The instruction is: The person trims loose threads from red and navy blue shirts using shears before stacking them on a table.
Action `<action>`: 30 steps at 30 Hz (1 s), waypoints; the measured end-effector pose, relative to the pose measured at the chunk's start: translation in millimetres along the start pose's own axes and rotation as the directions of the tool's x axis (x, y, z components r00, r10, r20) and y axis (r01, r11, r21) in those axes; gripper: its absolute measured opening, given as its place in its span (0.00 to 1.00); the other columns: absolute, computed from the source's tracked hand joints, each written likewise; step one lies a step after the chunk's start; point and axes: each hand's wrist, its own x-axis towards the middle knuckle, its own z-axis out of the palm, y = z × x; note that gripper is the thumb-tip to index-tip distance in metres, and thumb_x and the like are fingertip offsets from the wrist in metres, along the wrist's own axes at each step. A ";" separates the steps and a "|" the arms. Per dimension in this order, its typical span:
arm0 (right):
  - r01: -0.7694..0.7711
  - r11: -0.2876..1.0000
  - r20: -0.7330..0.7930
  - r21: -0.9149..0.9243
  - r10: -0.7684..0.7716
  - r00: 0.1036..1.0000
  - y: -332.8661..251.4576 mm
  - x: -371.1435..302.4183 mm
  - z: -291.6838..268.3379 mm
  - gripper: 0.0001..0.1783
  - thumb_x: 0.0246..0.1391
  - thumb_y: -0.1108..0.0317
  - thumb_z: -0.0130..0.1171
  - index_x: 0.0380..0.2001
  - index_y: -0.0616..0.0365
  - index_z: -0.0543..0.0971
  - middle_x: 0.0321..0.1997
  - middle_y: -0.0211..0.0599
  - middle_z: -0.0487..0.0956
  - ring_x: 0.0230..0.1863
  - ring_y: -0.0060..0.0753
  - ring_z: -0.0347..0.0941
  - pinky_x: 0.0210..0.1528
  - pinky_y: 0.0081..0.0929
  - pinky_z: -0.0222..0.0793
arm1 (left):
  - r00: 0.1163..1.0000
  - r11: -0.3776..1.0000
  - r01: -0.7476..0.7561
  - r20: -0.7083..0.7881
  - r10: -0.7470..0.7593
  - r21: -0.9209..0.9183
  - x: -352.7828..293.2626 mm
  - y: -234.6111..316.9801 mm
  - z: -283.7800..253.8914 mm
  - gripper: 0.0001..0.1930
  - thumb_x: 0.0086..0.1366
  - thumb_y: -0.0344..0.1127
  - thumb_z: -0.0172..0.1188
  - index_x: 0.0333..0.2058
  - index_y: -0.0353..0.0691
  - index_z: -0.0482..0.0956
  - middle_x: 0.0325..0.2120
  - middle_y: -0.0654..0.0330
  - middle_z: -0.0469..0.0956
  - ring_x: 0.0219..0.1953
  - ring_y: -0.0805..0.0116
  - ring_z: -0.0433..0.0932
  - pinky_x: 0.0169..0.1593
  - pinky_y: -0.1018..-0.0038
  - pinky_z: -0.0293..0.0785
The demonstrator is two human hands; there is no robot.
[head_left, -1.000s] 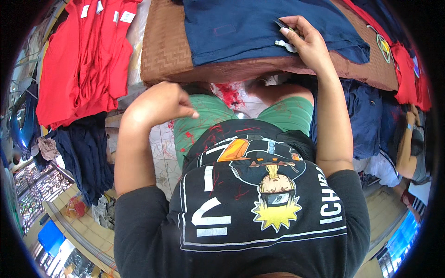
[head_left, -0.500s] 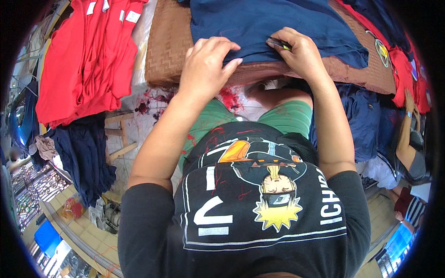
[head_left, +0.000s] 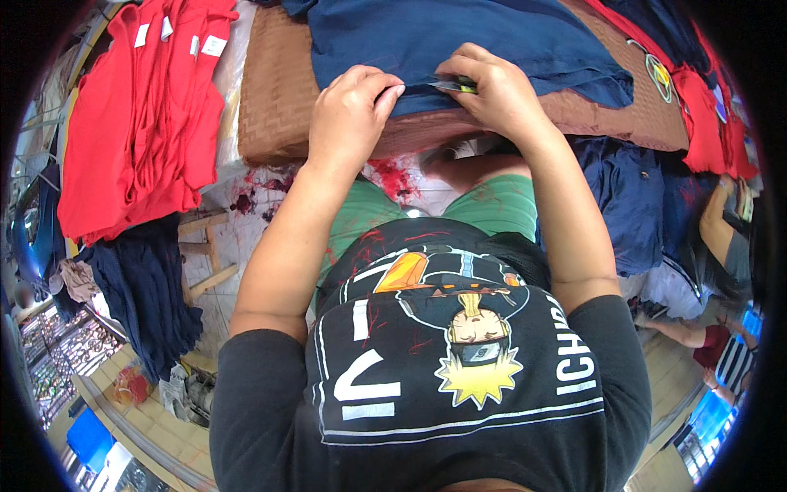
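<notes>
A navy blue garment (head_left: 467, 37) lies spread over a brown, woven-patterned cover (head_left: 275, 115) in front of me. At its near edge, my left hand (head_left: 351, 115) is closed, thumb and forefinger pinched together; whatever lies between the fingertips is too small to make out. My right hand (head_left: 496, 92) is wrapped round small thread snips (head_left: 448, 84) with a yellow-green part. Their blades point left, toward my left fingertips, just above the cloth.
Red garments with white tags (head_left: 143, 123) hang to the left, above dark navy cloth (head_left: 143, 287). More navy cloth (head_left: 619, 205) hangs at right, below a coiled cord (head_left: 658, 78). Red scraps (head_left: 393, 176) litter the floor. Another person's arm (head_left: 717, 217) shows at far right.
Both hands have shifted slightly left in the picture, as has the whole scene. My left thumb and forefinger have closed together, and the snips' blades now show more plainly, nearer the left hand.
</notes>
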 end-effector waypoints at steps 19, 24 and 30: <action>-0.062 0.988 -0.135 0.140 0.081 0.988 -14.3 -4.3 -40.0 0.10 0.50 0.76 0.57 0.37 0.60 0.80 0.38 0.41 0.79 0.43 0.40 0.76 0.46 0.29 0.70 | 0.988 0.943 0.072 -0.104 -0.112 -0.324 -14.4 -13.2 -54.9 0.06 0.54 0.29 0.66 0.32 0.39 0.83 0.35 0.58 0.81 0.36 0.67 0.81 0.41 0.74 0.77; 0.005 0.976 0.018 0.217 -0.010 1.000 -31.9 5.1 6.9 0.08 0.53 0.74 0.58 0.38 0.62 0.80 0.37 0.40 0.80 0.41 0.36 0.77 0.44 0.27 0.71 | 0.996 0.957 0.049 0.080 -0.027 -0.285 -21.5 1.8 -28.4 0.14 0.53 0.32 0.68 0.40 0.39 0.82 0.40 0.57 0.80 0.38 0.66 0.80 0.43 0.73 0.77; -0.160 0.886 0.071 0.436 0.143 0.987 -29.7 -0.2 24.4 0.09 0.53 0.71 0.57 0.37 0.59 0.81 0.38 0.47 0.80 0.41 0.49 0.77 0.44 0.34 0.71 | 0.998 0.997 -0.054 0.042 0.056 -0.047 -24.6 -2.3 -10.5 0.15 0.52 0.33 0.68 0.39 0.38 0.81 0.41 0.58 0.79 0.35 0.63 0.80 0.39 0.72 0.77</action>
